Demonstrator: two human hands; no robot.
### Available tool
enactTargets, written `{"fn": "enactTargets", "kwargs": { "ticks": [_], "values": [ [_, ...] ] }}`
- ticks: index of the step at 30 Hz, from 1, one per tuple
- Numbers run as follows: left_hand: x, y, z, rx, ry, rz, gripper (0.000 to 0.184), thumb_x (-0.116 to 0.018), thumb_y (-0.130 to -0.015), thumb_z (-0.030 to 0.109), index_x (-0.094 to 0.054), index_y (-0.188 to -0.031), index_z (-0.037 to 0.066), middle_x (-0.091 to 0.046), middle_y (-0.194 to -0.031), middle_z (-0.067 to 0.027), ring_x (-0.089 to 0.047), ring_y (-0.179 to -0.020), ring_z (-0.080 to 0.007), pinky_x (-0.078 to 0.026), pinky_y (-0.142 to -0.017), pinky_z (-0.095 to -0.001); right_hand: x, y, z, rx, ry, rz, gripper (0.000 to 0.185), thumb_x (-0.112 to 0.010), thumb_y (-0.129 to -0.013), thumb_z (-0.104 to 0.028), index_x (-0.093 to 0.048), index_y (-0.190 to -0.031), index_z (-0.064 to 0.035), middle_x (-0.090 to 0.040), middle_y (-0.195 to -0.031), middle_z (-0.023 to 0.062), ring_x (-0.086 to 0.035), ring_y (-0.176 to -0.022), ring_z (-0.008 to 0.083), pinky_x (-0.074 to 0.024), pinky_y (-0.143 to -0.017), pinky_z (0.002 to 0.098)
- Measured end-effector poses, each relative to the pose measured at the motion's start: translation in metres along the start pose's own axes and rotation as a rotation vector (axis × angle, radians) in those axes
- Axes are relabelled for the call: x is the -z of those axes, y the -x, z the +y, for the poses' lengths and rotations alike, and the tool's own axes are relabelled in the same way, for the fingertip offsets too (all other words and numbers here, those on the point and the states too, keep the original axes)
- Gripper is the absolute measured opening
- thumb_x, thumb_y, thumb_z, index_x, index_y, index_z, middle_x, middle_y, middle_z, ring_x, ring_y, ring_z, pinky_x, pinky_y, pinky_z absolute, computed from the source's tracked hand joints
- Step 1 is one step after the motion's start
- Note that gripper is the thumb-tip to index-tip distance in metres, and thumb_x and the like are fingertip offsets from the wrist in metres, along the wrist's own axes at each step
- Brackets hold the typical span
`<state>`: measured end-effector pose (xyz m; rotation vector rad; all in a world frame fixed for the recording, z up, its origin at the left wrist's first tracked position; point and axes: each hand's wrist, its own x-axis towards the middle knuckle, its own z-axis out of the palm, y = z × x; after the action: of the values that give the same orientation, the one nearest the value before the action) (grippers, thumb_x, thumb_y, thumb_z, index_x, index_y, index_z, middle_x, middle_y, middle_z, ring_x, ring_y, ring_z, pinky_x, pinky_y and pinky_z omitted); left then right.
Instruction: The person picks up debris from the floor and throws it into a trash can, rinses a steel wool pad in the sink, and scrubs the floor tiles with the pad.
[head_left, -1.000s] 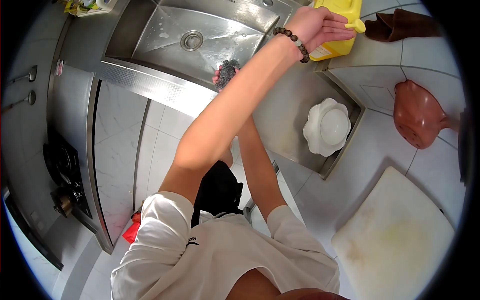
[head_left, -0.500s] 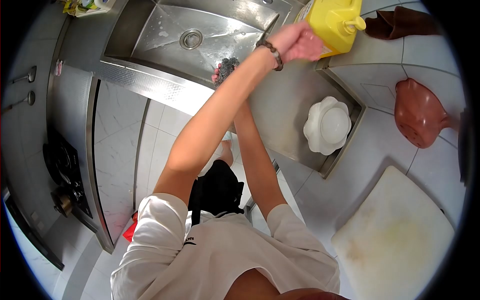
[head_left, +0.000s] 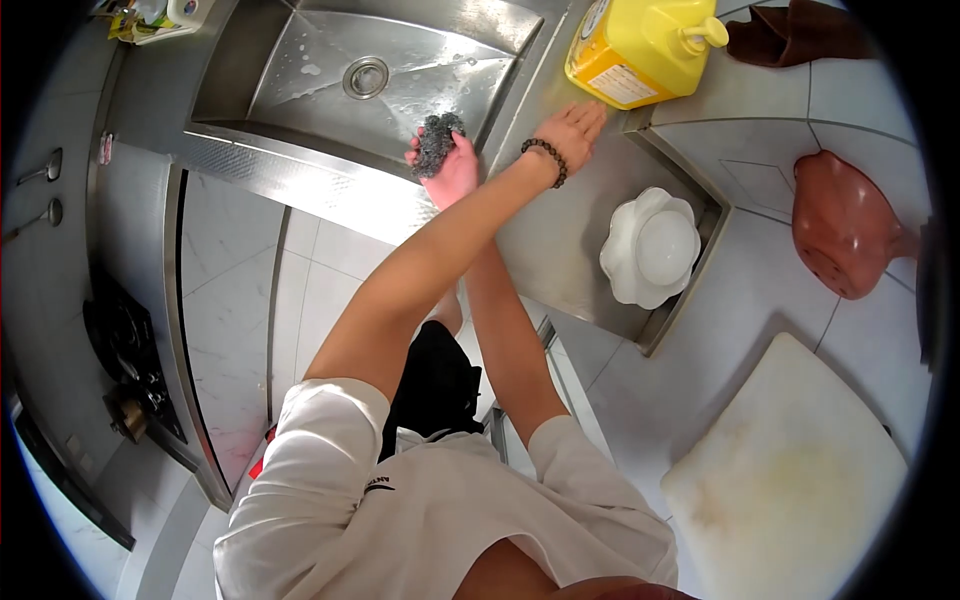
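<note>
Steel wool (head_left: 437, 142) in my right hand (head_left: 456, 172), upper middle; arms crossed.
Right fingers curl round it by the sink's (head_left: 310, 112) near edge; left hand (head_left: 571, 138) palm-down, fingers straight, nothing gripped, just beside yellow jug (head_left: 640, 52), upper right. Slack right fingers could drop the wool; a left-hand swing could tip the jug.

The scrubber (head_left: 436, 147) is grey, the jug (head_left: 645, 45) yellow, the cabinet panel (head_left: 228, 300) grey-veined white.
</note>
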<state>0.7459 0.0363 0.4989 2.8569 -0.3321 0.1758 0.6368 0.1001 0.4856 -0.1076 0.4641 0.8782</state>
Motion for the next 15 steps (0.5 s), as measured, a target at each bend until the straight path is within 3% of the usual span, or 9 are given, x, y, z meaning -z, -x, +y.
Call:
{"fn": "enactTargets", "kwargs": {
  "ticks": [1,5,8,10,11,12,13,15],
  "values": [
    [0.003,-0.002,-0.001,0.025,0.038,-0.075,0.061,-0.048,-0.100,0.032,-0.037,-0.151,0.002,-0.030,-0.162,-0.0123,-0.027,-0.150,-0.0228,-0.019,-0.124,-0.0397,0.000,-0.001,0.000,0.002,0.007,-0.005,0.034,-0.047,-0.099,-0.028,-0.053,-0.117,0.0001,-0.061,-0.108,0.0164,-0.057,-0.096,0.0315,-0.0460,-0.082,0.0451],
    [0.021,0.022,-0.011,0.200,-0.033,-0.075,0.065,-0.046,-0.102,0.036,-0.031,-0.154,0.000,-0.029,-0.162,-0.0120,-0.023,-0.151,-0.0221,-0.018,-0.124,-0.0406,-0.001,0.001,0.000,-0.002,0.024,-0.021,0.034,-0.047,-0.098,-0.028,-0.053,-0.115,0.0008,-0.061,-0.107,0.0167,-0.056,-0.096,0.0317,-0.0459,-0.081,0.0450],
    [0.049,0.037,-0.030,0.392,-0.300,-0.135,0.068,-0.037,-0.104,0.045,-0.029,-0.155,0.002,-0.029,-0.163,-0.0109,-0.019,-0.153,-0.0219,-0.011,-0.125,-0.0428,0.009,-0.008,0.000,-0.042,-0.028,-0.048,0.035,-0.047,-0.098,-0.028,-0.053,-0.115,0.0013,-0.060,-0.107,0.0174,-0.056,-0.096,0.0321,-0.0459,-0.081,0.0453],
    [0.074,0.033,-0.036,0.471,-0.500,-0.364,0.073,-0.025,-0.105,0.053,-0.027,-0.157,0.002,-0.027,-0.164,-0.0103,-0.015,-0.154,-0.0213,-0.004,-0.125,-0.0461,0.027,-0.017,-0.002,-0.057,-0.014,-0.058,0.036,-0.048,-0.098,-0.030,-0.053,-0.115,0.0017,-0.060,-0.108,0.0178,-0.056,-0.097,0.0320,-0.0462,-0.082,0.0456],
    [0.078,0.028,-0.042,0.608,-0.491,-0.342,0.076,-0.017,-0.105,0.056,-0.026,-0.157,0.002,-0.026,-0.164,-0.0110,-0.013,-0.155,-0.0213,-0.001,-0.125,-0.0484,0.037,-0.023,-0.004,-0.080,-0.038,-0.105,0.037,-0.049,-0.098,-0.030,-0.053,-0.116,0.0018,-0.061,-0.109,0.0178,-0.057,-0.097,0.0320,-0.0467,-0.084,0.0458],
    [0.085,0.027,-0.053,0.677,-0.497,-0.261,0.075,-0.018,-0.105,0.055,-0.029,-0.155,0.000,-0.027,-0.164,-0.0130,-0.016,-0.154,-0.0235,-0.003,-0.124,-0.0506,0.042,-0.025,-0.004,-0.101,-0.063,-0.150,0.038,-0.050,-0.099,-0.031,-0.053,-0.117,0.0019,-0.061,-0.110,0.0178,-0.057,-0.098,0.0320,-0.0472,-0.085,0.0460],
    [0.087,0.027,-0.067,0.792,-0.400,-0.149,0.075,-0.019,-0.105,0.054,-0.032,-0.154,-0.001,-0.029,-0.163,-0.0140,-0.018,-0.154,-0.0248,-0.003,-0.124,-0.0522,0.022,-0.013,-0.002,-0.008,0.093,-0.037,0.040,-0.050,-0.100,-0.044,-0.056,-0.117,-0.0082,-0.065,-0.107,0.0142,-0.061,-0.090,0.0326,-0.0522,-0.077,0.0461],
    [0.096,0.035,-0.095,0.915,-0.303,-0.031,0.074,-0.020,-0.104,0.053,-0.034,-0.153,-0.002,-0.031,-0.162,-0.0149,-0.019,-0.154,-0.0261,-0.004,-0.123,-0.0538,-0.013,0.008,0.001,0.039,0.135,0.019,0.039,-0.046,-0.101,-0.040,-0.056,-0.123,-0.0095,-0.065,-0.112,0.0145,-0.062,-0.096,0.0309,-0.0510,-0.085,0.0457]
  ]
}}
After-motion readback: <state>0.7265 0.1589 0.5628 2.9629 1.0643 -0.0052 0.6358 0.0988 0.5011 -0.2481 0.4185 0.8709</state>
